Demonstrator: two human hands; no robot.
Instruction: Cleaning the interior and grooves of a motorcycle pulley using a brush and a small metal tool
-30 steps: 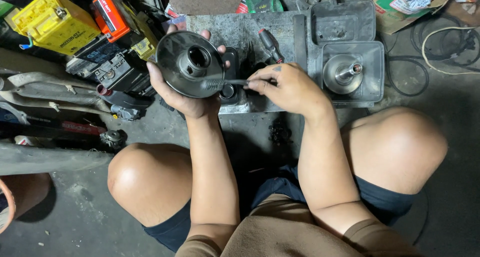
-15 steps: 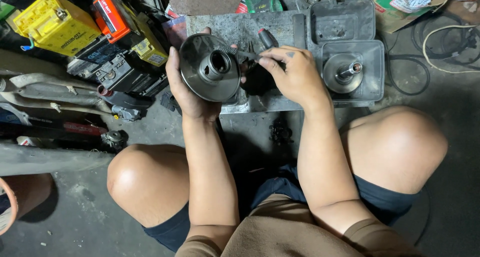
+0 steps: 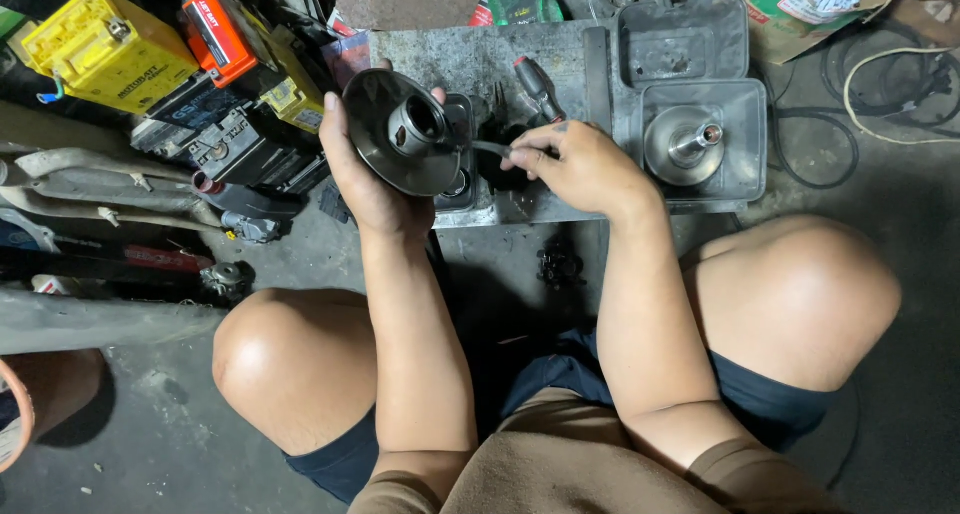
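My left hand (image 3: 365, 174) holds a round dark metal pulley disc (image 3: 385, 154) with a short central hub (image 3: 418, 124), tilted so the hub's opening faces right. My right hand (image 3: 580, 164) grips a thin grey tool (image 3: 490, 149) whose tip reaches toward the hub. Both hands hover over a dirty grey metal tray (image 3: 470, 59). A red-and-black handled screwdriver (image 3: 535, 86) lies on that tray just beyond my right hand.
A grey plastic tray (image 3: 745, 164) to the right holds a cone-shaped metal pulley part (image 3: 685, 144). Yellow, orange and black batteries (image 3: 105, 49) are stacked at the upper left. Cables (image 3: 880, 84) lie on the floor at the right. My knees flank a small black part (image 3: 560, 267).
The disc has turned further so its hub faces my right hand. My right hand with the tool has shifted slightly right and its tip now points at the hub.
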